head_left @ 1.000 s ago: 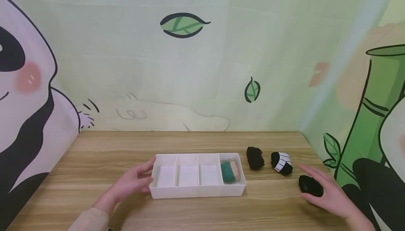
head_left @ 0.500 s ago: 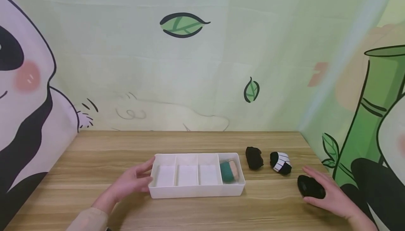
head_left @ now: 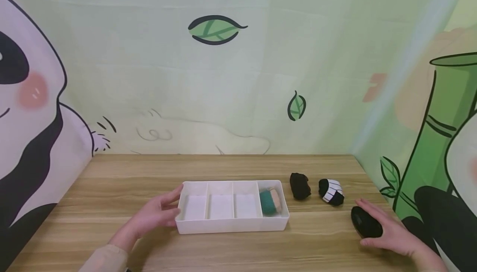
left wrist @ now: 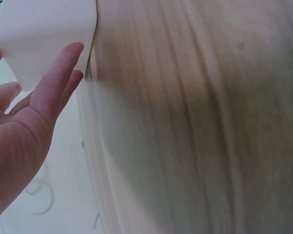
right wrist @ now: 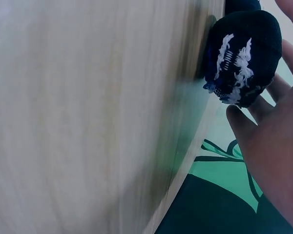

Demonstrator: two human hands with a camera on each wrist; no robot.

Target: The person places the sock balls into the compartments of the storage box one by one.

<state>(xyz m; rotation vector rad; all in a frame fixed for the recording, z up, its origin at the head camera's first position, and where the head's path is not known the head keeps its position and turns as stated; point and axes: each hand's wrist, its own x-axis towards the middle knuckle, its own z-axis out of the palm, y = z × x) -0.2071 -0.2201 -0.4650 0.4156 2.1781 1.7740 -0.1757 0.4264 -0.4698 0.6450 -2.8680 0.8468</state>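
Wood-grain table (head_left: 231,249), black bundle (head_left: 365,222) in right hand (head_left: 396,234), fingers (head_left: 371,208) curved around it

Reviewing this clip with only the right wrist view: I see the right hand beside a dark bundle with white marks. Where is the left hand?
Observer: In the head view, the left hand is at the left end of a white tray.
Reviewer: No tray in my frame. What is inside it?
Observer: A teal-and-beige bundle, in the rightmost of its four compartments.
Reviewer: And outside, what lies closest to the tray's right end?
Observer: A black bundle, with a narrow strip of table showing between it and the tray.
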